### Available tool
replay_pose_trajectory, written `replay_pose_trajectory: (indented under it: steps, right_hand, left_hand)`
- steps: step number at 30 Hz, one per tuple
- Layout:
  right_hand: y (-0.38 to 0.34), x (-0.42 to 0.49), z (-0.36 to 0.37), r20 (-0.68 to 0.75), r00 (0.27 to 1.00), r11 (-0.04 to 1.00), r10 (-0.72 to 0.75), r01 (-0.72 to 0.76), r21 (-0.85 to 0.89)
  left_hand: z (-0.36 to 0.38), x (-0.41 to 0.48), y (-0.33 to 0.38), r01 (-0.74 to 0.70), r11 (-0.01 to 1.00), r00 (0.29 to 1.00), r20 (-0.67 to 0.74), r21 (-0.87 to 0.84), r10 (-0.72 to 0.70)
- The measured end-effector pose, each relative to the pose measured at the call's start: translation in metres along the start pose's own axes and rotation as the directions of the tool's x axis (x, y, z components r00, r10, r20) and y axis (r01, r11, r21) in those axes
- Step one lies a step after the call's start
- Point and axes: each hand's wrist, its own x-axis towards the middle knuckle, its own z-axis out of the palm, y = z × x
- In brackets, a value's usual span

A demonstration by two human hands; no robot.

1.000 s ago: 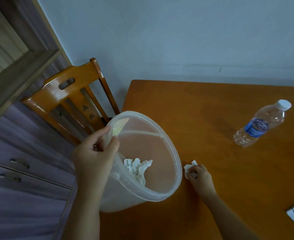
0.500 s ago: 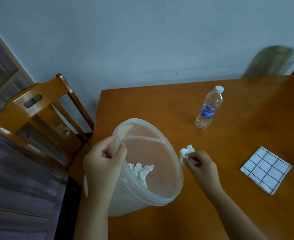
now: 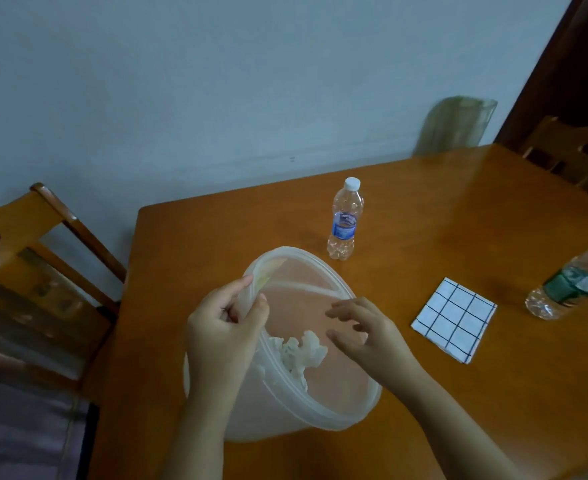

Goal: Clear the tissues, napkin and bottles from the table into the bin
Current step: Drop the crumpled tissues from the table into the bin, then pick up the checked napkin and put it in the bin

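A translucent white bin (image 3: pixel 337 415) is tilted against the table's left front edge, with crumpled white tissues (image 3: pixel 301 351) inside it. My left hand (image 3: pixel 223 336) grips the bin's near rim. My right hand (image 3: pixel 367 332) hovers over the bin's mouth with fingers spread and nothing in it. A clear bottle with a blue label (image 3: pixel 344 220) lies on the table behind the bin. A white napkin with a dark grid (image 3: pixel 453 318) lies flat to the right. A second clear bottle with a green label (image 3: pixel 569 284) lies at the right edge.
The orange wooden table (image 3: pixel 424 209) stands against a pale wall. A wooden chair (image 3: pixel 26 237) is at the left and another chair (image 3: pixel 573 150) at the far right. A blurred greenish object (image 3: pixel 455 124) stands at the table's far edge.
My right hand lifted a small crumpled tissue from the table, moved over the bin and opened; the tissue is no longer in it. The view swung right, revealing the napkin and second bottle.
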Motion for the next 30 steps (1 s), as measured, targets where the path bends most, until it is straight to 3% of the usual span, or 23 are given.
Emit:
replay_pose_trajectory:
  steps: [13,21,27,30]
  right_hand:
    - [0.154,-0.005,-0.109,-0.02,0.978,0.97,0.208,-0.209,-0.124]
    - [0.248,-0.005,-0.128,0.034,0.934,0.922,0.354,-0.343,-0.182]
    - [0.285,0.002,-0.121,0.131,0.902,0.892,0.412,-0.369,-0.262]
    - [0.295,0.002,-0.117,0.15,0.909,0.876,0.39,-0.315,-0.366]
  left_hand:
    - [0.118,-0.002,0.05,-0.017,0.983,1.0,-0.023,0.182,0.021]
    - [0.167,-0.017,0.063,0.044,0.968,0.999,-0.024,0.248,-0.04]
    - [0.173,-0.023,0.07,0.097,0.955,0.994,-0.076,0.281,-0.079]
    - [0.174,-0.026,0.075,0.097,0.952,0.993,-0.091,0.291,-0.073]
